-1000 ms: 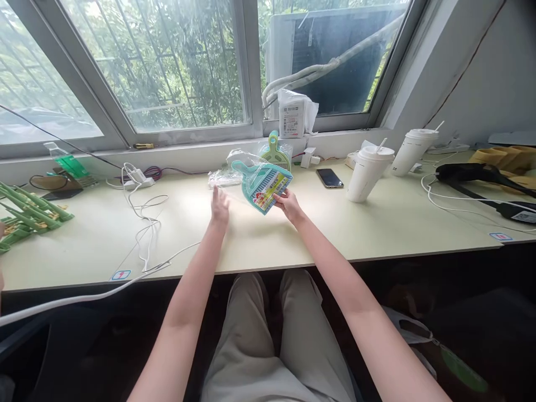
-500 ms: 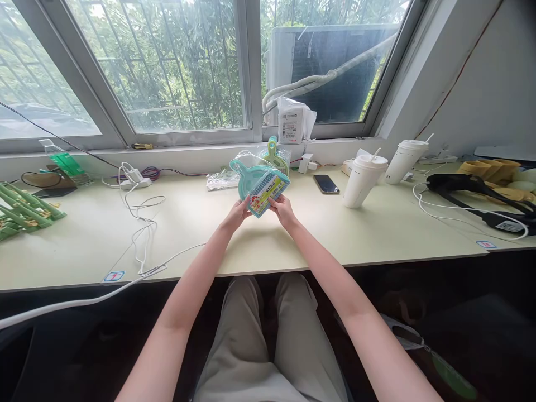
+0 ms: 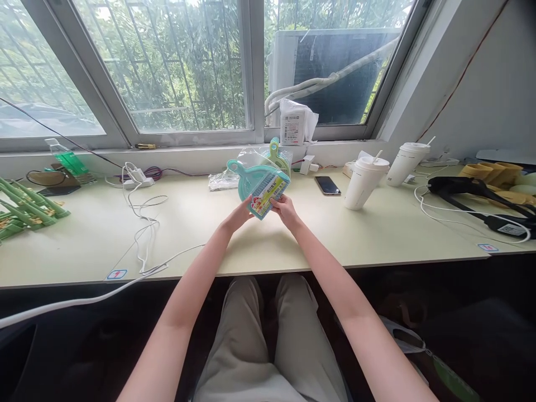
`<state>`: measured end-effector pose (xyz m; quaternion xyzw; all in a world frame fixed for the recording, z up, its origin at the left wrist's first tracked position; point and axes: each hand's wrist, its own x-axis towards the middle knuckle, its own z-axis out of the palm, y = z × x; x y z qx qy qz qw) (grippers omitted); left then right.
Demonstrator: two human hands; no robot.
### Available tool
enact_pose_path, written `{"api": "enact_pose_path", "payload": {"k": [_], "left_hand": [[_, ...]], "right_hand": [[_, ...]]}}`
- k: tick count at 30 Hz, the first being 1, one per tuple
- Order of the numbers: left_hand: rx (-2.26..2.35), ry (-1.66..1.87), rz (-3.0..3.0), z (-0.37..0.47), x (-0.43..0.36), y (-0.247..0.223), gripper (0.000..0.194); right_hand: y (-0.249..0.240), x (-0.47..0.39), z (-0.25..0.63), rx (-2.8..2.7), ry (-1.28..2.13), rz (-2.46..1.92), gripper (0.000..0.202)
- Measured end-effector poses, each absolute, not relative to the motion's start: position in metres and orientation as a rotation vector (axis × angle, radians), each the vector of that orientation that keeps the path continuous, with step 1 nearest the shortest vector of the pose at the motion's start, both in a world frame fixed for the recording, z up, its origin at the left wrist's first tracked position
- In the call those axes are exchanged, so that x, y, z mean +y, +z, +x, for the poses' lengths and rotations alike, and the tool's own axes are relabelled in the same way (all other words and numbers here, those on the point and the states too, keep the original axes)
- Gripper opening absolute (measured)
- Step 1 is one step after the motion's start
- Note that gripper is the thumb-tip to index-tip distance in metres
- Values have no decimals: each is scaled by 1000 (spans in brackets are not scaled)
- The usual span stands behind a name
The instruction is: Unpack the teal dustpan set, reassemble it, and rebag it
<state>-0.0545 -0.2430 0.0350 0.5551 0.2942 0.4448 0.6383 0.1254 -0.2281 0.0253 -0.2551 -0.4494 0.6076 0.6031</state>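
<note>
Between my hands, just above the table, is a turquoise plastic piece point(image 3: 247, 176) with a rounded body and a looped handle pointing up and left. A printed card label point(image 3: 268, 194) in yellow and blue covers its lower right part. My left hand point(image 3: 241, 214) grips the lower left edge, fingers mostly hidden behind it. At the lower right edge my right hand point(image 3: 285, 207) pinches the label side, thumb in front. Just behind is a similar green handled piece point(image 3: 274, 151), partly hidden, with clear plastic wrap around it.
On the table point(image 3: 201, 240), a phone point(image 3: 327, 185) and two white cups with straws point(image 3: 365, 181) stand to the right, beyond them a black strap-like device point(image 3: 460, 195). White cables point(image 3: 144, 223), a green-liquid bottle point(image 3: 69, 159) and green stalks point(image 3: 27, 209) are left. Tissues point(image 3: 293, 125) sit on the sill.
The turquoise piece has tilted slightly in my hands, its handle shifting a little left. Both hands keep their hold. The whole view has shifted slightly.
</note>
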Motion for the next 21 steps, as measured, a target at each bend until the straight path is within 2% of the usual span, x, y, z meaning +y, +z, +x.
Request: {"api": "enact_pose_path", "payload": {"k": [6, 10, 14, 16, 21], "left_hand": [[719, 837, 1279, -50, -243, 34, 57], [675, 1111, 1321, -44, -245, 36, 59], [814, 1466, 1399, -37, -245, 37, 77], [879, 1528, 1386, -32, -244, 35, 78], [943, 1231, 1380, -19, -243, 26, 66]], "right_hand": [[28, -233, 120, -994, 1339, -590, 34], [30, -237, 116, -935, 1315, -581, 27], [29, -236, 114, -905, 1321, -617, 23], [28, -234, 114, -886, 1315, -616, 23], [25, -229, 119, -828, 1266, -609, 22]]}}
